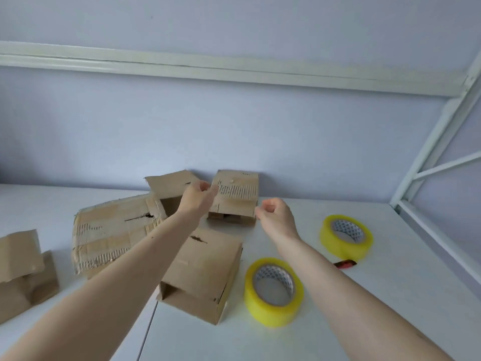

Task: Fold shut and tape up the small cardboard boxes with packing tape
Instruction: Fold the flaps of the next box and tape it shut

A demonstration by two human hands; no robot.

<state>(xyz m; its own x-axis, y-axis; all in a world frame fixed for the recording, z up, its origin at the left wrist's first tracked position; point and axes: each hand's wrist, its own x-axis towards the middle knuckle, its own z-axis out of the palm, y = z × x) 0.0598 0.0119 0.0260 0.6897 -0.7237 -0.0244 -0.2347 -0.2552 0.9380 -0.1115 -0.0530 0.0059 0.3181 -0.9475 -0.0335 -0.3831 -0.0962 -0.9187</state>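
Note:
A small cardboard box [235, 198] with a torn top skin stands near the wall, its flap tilted up toward me. My left hand [199, 195] has curled fingers and pinches the box's upper left edge. At the box's lower right corner, my right hand [274, 213] has its curled fingertips pinching the edge. A second small box [205, 269] lies closer to me, open at its near end. Two yellow rolls of packing tape lie flat on the table: the near roll [273, 291] and the far roll [346, 237].
A larger torn box [112, 227] lies at the left, with an open box [169, 186] behind it. Another crumpled box [23, 267] sits at the far left edge. A small red and black tool [345, 264] lies by the far roll. A white metal frame [429, 162] rises at the right.

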